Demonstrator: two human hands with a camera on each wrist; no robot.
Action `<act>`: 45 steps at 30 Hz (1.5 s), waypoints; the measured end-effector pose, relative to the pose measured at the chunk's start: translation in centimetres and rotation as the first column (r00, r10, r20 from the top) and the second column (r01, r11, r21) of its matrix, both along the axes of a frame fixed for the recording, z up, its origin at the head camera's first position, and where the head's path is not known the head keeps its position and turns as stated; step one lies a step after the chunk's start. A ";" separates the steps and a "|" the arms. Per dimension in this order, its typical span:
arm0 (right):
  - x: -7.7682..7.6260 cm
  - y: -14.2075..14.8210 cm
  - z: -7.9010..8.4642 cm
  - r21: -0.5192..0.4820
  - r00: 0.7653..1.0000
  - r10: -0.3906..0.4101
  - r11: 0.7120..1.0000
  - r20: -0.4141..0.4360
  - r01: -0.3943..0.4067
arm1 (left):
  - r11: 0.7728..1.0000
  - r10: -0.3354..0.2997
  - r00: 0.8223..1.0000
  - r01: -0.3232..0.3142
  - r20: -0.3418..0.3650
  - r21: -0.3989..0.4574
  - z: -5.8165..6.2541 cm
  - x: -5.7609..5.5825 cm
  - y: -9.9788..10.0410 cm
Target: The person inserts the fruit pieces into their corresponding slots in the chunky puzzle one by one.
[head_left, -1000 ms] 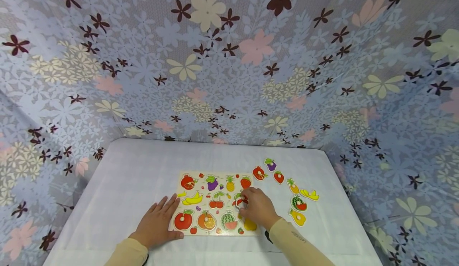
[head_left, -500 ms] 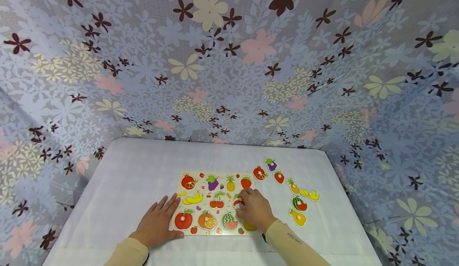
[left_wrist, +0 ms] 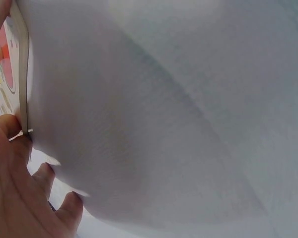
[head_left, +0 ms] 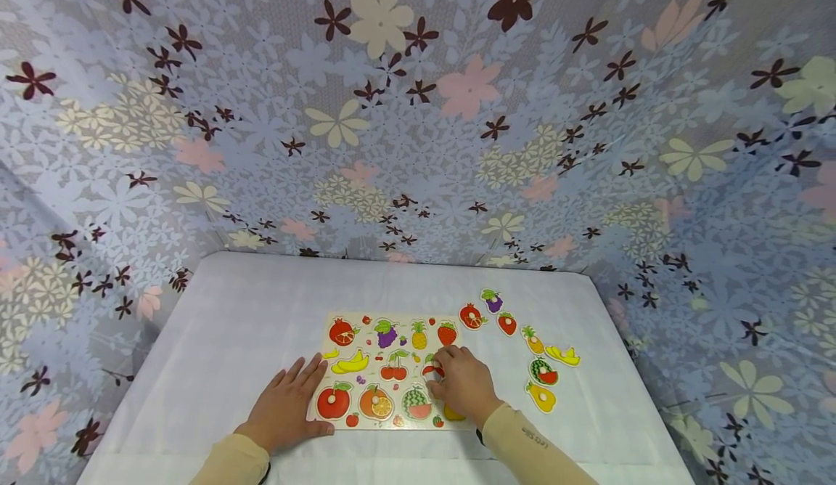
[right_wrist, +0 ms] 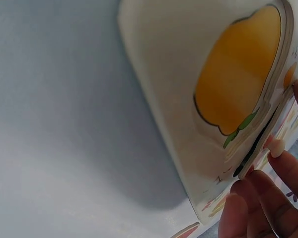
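Note:
A wooden fruit puzzle board (head_left: 379, 425) lies on the table. My left hand (head_left: 284, 406) rests flat with fingers spread at its left edge; in the left wrist view the fingertips (left_wrist: 22, 144) are right at that edge. Over the right part of the board my right hand (head_left: 466, 385) pinches a red fruit puzzle piece (head_left: 432, 367) with a green leaf. In the right wrist view thumb and fingers hold the piece (right_wrist: 260, 148) by its edges, tilted, beside its white knob (right_wrist: 276, 148). Next to it is the yellow pear recess (right_wrist: 238, 72). My hand partly hides the piece.
Right of the board lie loose knobbed pieces: pomegranate (head_left: 471, 316), grapes (head_left: 493, 301), strawberry (head_left: 506, 324), pineapple (head_left: 533, 340), bananas (head_left: 563, 356), watermelon (head_left: 543, 372) and pear (head_left: 541, 397). An apple (head_left: 332, 403) and an orange (head_left: 375, 403) with knobs sit in the board.
My right hand has shifted slightly left and toward me, staying on the red piece and covering it differently. The left hand and the loose pieces have stayed put.

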State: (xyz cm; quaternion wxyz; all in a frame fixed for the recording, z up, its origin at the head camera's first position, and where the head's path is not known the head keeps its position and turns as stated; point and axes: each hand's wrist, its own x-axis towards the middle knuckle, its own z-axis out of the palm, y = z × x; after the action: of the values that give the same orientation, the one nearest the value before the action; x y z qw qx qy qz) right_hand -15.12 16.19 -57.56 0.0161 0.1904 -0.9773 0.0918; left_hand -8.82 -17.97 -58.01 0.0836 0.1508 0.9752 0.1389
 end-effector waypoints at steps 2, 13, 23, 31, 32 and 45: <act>0.0 0.0 -0.1 -0.005 1.000 -0.001 1.000 0.003 0.001 | 1.000 0.000 1.000 0.000 -0.001 0.003 0.0 0.0 0.0; 0.0 0.1 -0.3 -0.025 0.999 -0.014 1.000 0.050 0.015 | 1.000 0.003 1.000 -0.003 0.005 -0.005 -0.1 0.0 0.1; -0.2 0.0 -0.3 0.004 0.996 -0.034 0.999 0.076 0.034 | 1.000 0.001 1.000 -0.001 0.011 -0.013 -0.2 -0.1 0.0; -0.3 0.1 -0.3 -0.004 0.996 -0.028 1.000 0.084 0.029 | 1.000 0.003 1.000 -0.003 0.009 -0.004 0.0 0.1 0.0; -0.3 0.1 -0.2 -0.010 0.996 -0.025 1.000 0.084 0.025 | 1.000 0.003 1.000 -0.003 0.006 -0.005 0.0 0.1 0.0; -0.2 0.4 0.3 -0.041 0.996 -0.014 0.999 0.087 0.018 | 1.000 0.006 1.000 -0.006 0.013 -0.013 0.1 0.1 0.1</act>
State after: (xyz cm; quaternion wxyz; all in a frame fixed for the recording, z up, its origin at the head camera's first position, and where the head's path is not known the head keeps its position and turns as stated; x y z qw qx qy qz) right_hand -15.35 16.54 -57.29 -0.0215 0.1780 -0.9764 0.1202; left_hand -8.76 -17.90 -57.91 0.0905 0.1463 0.9759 0.1340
